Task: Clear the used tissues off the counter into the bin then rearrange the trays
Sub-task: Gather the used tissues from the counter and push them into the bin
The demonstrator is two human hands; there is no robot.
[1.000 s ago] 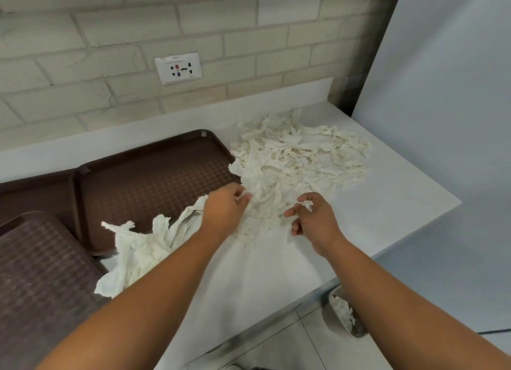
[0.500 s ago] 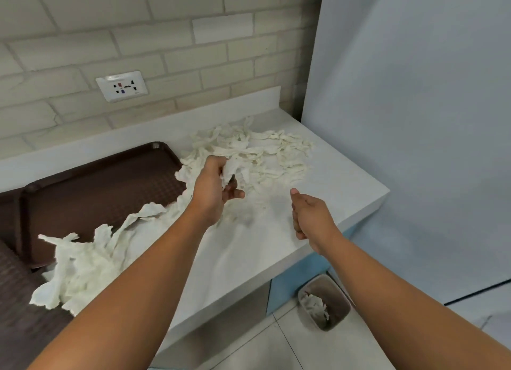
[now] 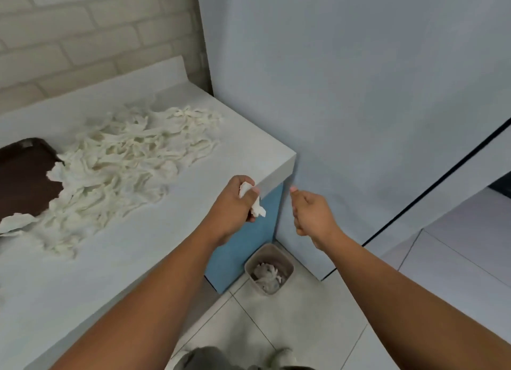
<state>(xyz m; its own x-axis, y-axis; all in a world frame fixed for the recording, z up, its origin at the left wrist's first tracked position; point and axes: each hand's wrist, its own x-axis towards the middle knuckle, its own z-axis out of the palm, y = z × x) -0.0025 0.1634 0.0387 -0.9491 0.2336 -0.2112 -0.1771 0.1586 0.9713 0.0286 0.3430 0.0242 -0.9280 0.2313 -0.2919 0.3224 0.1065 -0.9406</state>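
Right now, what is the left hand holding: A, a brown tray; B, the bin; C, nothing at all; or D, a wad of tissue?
D: the left hand grips a small wad of tissue, its white ends sticking out of the fist, while the bin stands on the floor below.

We are holding both bare forearms out ahead, side by side. Our left hand (image 3: 233, 201) is clutching a tissue wad (image 3: 256, 208) in curled fingers. Our right hand (image 3: 312, 214), just right of it, is making a loose fist, apparently empty, with the thumb pointing to the far side.
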